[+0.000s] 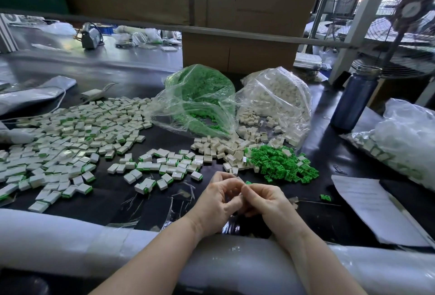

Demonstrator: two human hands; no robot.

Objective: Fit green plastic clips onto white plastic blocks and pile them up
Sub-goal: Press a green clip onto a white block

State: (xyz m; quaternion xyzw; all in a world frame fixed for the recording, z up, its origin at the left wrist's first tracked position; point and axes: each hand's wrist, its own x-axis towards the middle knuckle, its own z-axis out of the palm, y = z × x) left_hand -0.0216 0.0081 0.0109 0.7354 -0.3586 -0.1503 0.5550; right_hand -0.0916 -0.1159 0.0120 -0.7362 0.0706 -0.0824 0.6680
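My left hand (pixel 217 203) and my right hand (pixel 266 203) meet fingertip to fingertip over the black table near its front edge. A white block, mostly hidden, sits pinched in my left fingers. My right fingers pinch a green clip (pixel 248 182), only its tip showing. Just beyond my hands lie a heap of loose green clips (pixel 280 161) and a heap of bare white blocks (pixel 219 147). Fitted blocks with green edges (pixel 162 165) spread in front and far to the left (pixel 66 134).
A clear bag of green clips (pixel 200 97) and a clear bag of white blocks (pixel 277 97) stand behind the heaps. A blue bottle (pixel 355 97), a paper sheet (pixel 372 207) and another filled bag (pixel 400 141) are at the right. One stray clip (pixel 325 197) lies near the paper.
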